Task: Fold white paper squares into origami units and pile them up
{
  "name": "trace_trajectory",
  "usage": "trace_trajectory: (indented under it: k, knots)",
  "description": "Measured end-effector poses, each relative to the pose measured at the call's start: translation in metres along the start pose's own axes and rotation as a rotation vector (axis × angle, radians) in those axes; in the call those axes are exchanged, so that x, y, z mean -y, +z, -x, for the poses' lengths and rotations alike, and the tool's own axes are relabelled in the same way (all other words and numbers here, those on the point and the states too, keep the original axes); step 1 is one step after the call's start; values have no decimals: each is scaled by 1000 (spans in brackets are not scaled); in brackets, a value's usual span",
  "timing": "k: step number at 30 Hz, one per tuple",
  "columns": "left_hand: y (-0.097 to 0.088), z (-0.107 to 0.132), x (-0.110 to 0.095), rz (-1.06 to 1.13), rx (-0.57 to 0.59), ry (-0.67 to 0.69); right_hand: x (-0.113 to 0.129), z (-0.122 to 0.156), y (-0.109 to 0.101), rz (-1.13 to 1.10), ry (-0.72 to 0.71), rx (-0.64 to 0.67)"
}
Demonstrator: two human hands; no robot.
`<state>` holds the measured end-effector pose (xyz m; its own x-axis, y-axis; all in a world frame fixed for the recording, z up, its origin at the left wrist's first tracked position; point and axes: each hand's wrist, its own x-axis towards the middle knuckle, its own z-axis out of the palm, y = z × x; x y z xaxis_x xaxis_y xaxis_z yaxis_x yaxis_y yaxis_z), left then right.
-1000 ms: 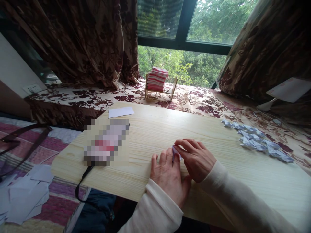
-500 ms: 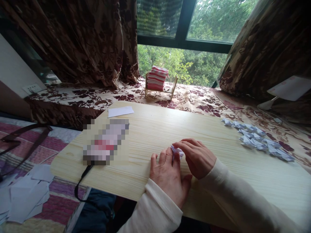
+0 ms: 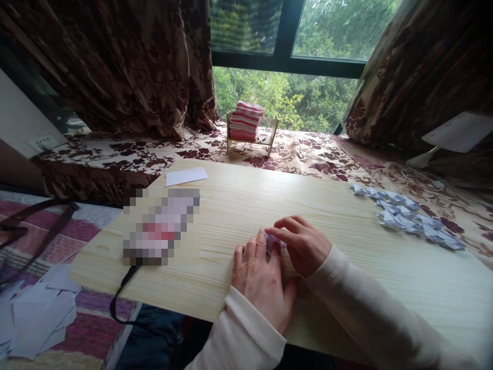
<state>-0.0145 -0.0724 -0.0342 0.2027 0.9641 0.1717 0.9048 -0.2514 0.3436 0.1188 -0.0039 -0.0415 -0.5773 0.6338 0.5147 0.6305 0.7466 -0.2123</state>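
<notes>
A small piece of folded white paper (image 3: 272,241) lies on the wooden table in front of me, mostly covered by my fingers. My left hand (image 3: 259,277) rests palm down and holds the paper against the tabletop with its fingertips, its thumb spread to the side. From the right, my right hand (image 3: 304,244) reaches over with bent fingers, its index fingertip at the paper's far edge by the left fingertips. The right thumb and the underside of the paper are hidden.
Several folded paper pieces (image 3: 404,216) sit in rows at the right. On the table's left are a flat white paper strip (image 3: 187,176) and a blurred-out object (image 3: 162,226) with a black strap (image 3: 123,293). Loose paper sheets (image 3: 42,313) lie on the bed; a small rack (image 3: 252,139) holds striped cloths.
My right index finger has moved slightly left and down onto the paper, which looks flatter and more covered. The whole view has shifted a little.
</notes>
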Motion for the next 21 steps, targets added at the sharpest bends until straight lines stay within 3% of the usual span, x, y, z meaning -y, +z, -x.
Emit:
trace_trajectory:
  k: [21]
  knots:
    - [-4, -2, -2, -8, -12, 12, 3, 3, 6, -53, 55, -12]
